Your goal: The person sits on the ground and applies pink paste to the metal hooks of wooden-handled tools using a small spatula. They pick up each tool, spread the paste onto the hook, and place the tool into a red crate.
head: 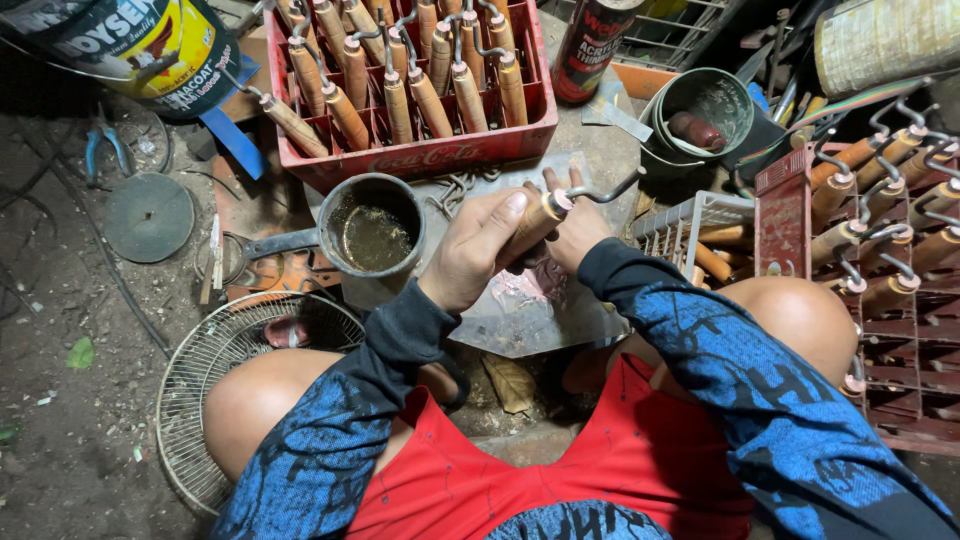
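Both hands gripped one wooden-handled hook tool point(545, 212) above the metal sheet point(520, 315): the left hand point(475, 245) wrapped its handle, the right hand point(580, 225) closed just behind, beside the small pot point(375, 230).

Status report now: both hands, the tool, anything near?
Left hand and right hand grip one wooden-handled hook tool. Metal pot of dark liquid beside left hand. Red crate just beyond.

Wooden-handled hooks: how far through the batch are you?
Done, apparently: the front red crate is packed with wooden-handled hooks. In hand: the left hand and right hand grip one handle beside the pot. Left: the side crate shows empty cells; which crate holds finished pieces is unclear.
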